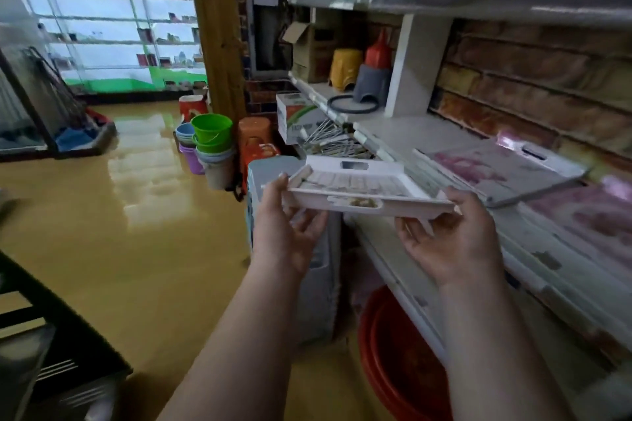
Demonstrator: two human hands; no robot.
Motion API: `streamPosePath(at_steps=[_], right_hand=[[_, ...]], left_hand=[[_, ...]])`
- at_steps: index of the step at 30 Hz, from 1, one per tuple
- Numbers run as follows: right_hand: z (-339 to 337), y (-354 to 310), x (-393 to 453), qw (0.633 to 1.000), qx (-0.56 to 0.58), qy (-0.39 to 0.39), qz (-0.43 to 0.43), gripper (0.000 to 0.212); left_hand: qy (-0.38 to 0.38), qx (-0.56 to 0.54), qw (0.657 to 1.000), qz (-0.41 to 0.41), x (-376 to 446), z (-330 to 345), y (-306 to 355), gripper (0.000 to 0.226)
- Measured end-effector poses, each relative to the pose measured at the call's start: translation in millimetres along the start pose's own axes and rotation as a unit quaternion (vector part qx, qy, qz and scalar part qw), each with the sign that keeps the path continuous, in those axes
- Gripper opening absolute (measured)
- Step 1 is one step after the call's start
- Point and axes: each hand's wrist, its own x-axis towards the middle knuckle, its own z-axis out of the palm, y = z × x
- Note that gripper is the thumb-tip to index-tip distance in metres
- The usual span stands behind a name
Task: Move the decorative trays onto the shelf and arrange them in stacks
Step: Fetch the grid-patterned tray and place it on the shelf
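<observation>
I hold a white rectangular tray [362, 183] level in the air, just left of the shelf edge. My left hand [285, 232] grips its left end and my right hand [451, 236] supports its right end from below. The tray has slot handles and a patterned floor. On the white shelf [410, 133] to the right lies a tray with pink flowers [502, 167], and further right a stack of similar pink trays [581, 232] reaches the frame edge.
A grey plastic bin [321, 270] stands under my hands. Red basins [400, 352] sit on the floor below the shelf. Stacked small buckets [210, 140] and an orange stool [254, 137] stand ahead. Yellow and grey stools [345, 68] occupy the shelf's far compartment.
</observation>
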Motion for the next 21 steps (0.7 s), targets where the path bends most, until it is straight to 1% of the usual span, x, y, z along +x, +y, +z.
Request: streamPosePath(at_steps=[2, 5, 9, 11, 13, 15, 17, 18, 19, 20, 21], right_hand=[[-1.8, -13.8, 19.2, 0.999, 0.015, 0.017, -0.047, 0.032], [-0.2, -33.3, 43.7, 0.992, 0.036, 0.05, -0.11, 0.033], [9.3, -47.3, 75.9, 0.972, 0.057, 0.102, -0.203, 0.042], [19.8, -46.7, 92.0, 0.958, 0.078, 0.138, -0.239, 0.035], [32.7, -41.2, 106.5, 0.944, 0.095, 0.174, -0.265, 0.022], [46.9, -34.0, 120.7, 0.93, 0.11, 0.204, -0.286, 0.018], [57.1, -24.5, 136.2, 0.916, 0.125, 0.233, -0.302, 0.019], [60.3, -18.1, 143.7, 0.909, 0.13, 0.243, -0.311, 0.022], [62.9, -10.4, 150.4, 0.903, 0.133, 0.252, -0.321, 0.027], [63.8, -2.1, 157.1, 0.898, 0.131, 0.26, -0.331, 0.034], [64.3, 6.9, 163.0, 0.894, 0.124, 0.266, -0.338, 0.043]], left_hand=[[-0.034, 0.001, 0.999, -0.038, 25.4, 25.7, -12.2, 0.04], [-0.091, 0.011, 0.992, -0.088, 68.3, 60.2, -30.7, 0.04], [-0.16, 0.048, 0.973, -0.161, 131.7, 103.8, -49.4, 0.038], [-0.202, 0.06, 0.955, -0.207, 166.3, 122.9, -57.8, 0.031], [-0.22, 0.08, 0.938, -0.255, 194.2, 138.6, -61.6, 0.029], [-0.227, 0.093, 0.925, -0.289, 217.7, 148.3, -64.0, 0.038], [-0.229, 0.103, 0.919, -0.302, 240.0, 152.0, -66.2, 0.048], [-0.237, 0.109, 0.916, -0.306, 250.1, 152.4, -66.4, 0.056], [-0.25, 0.117, 0.91, -0.31, 261.0, 152.3, -67.1, 0.068], [-0.268, 0.126, 0.903, -0.312, 271.5, 151.7, -67.2, 0.081], [-0.291, 0.143, 0.893, -0.311, 282.6, 150.3, -68.2, 0.088]])
